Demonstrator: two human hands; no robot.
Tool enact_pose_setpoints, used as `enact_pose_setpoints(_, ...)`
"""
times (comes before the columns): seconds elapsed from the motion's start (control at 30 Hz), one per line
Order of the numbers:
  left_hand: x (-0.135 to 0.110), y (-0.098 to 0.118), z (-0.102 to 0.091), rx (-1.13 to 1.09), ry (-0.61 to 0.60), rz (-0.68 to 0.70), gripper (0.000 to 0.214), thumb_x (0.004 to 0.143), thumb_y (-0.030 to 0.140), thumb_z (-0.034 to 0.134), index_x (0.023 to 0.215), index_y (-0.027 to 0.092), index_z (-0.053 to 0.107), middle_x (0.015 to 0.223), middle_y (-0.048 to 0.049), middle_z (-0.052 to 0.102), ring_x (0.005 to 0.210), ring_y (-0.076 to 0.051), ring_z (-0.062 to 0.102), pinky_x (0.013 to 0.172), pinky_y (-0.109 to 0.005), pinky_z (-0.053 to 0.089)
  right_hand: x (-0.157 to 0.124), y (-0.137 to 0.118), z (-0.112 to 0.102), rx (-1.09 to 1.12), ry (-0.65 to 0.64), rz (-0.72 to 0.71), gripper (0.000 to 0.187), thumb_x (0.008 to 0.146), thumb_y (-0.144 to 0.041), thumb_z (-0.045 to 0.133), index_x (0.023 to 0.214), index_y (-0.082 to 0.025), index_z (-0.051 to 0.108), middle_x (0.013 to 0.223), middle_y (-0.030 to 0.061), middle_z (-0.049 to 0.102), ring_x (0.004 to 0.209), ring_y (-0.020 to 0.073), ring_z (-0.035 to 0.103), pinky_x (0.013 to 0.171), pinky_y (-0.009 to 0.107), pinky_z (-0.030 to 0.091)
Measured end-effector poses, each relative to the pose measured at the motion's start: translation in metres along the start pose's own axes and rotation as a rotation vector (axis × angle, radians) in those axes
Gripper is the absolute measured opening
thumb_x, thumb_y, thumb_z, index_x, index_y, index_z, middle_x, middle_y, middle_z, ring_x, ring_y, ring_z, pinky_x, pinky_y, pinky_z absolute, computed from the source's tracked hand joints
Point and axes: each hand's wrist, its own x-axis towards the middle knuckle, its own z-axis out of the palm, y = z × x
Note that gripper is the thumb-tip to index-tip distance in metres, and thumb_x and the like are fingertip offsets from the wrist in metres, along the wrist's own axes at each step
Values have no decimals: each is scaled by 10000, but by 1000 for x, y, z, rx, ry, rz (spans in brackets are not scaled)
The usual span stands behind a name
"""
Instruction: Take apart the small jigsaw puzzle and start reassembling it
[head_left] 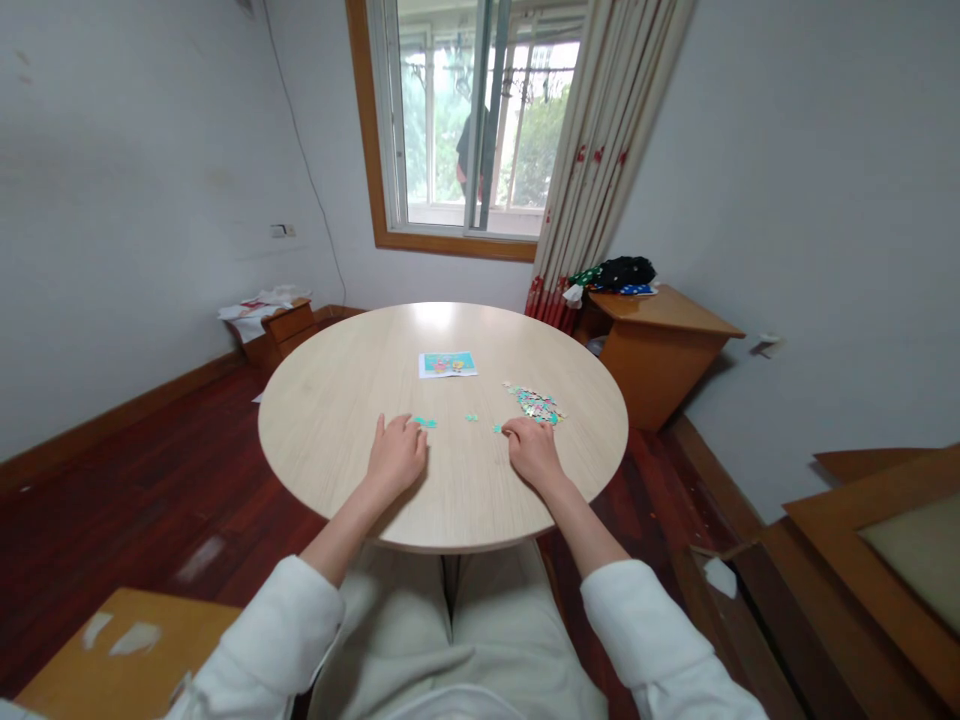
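My left hand [397, 456] rests on the round table with its fingers loosely apart. Just beyond its fingertips lie a few joined teal jigsaw pieces [425, 423], partly hidden by the fingers. My right hand [534, 452] is curled, thumb and forefinger closed on a small teal puzzle piece [497, 429] at the tabletop. Between the hands sits a small teal-and-yellow piece or pair [472, 418]. A heap of mixed puzzle pieces [536, 403] lies right behind my right hand. Farther back is a picture sheet [448, 365] with a teal background and cartoon figures.
The pale round table [337, 400] has its near edge over my lap. A wooden desk [667, 330] with dark cloth on it stands behind right, beside a long curtain [600, 130]. At left is a low cabinet [289, 325] with papers. A person [472, 150] shows beyond the window.
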Motion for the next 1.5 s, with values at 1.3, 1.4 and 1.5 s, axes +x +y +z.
enact_pose_setpoints(1.3, 62, -32, -5, 157, -355, 22, 478, 945, 316, 181, 1064, 152, 614, 1267, -171, 568, 1232, -270, 466, 1055, -654, 123, 1, -2, 6, -239, 76, 99, 360, 818, -118, 405, 1106, -125, 621, 1201, 147, 587, 1104, 258, 486, 922, 399, 284)
enact_pose_setpoints(1.4, 45, -61, -15, 155, -338, -51, 466, 941, 303, 186, 1070, 174, 615, 1250, -156, 587, 1222, -257, 477, 1056, -655, 120, -2, -2, 3, -316, 53, 172, 306, 821, -141, 411, 1001, -128, 657, 1174, 157, 599, 1067, 265, 495, 885, 403, 282)
enact_pose_setpoints(1.5, 20, -78, -19, 115, -281, -114, 487, 940, 320, 167, 1096, 163, 601, 1274, -162, 566, 1221, -255, 480, 1070, -635, 134, -8, -2, 0, -345, 28, 175, 301, 829, -152, 402, 991, -133, 655, 1170, 156, 601, 1045, 256, 500, 856, 394, 285)
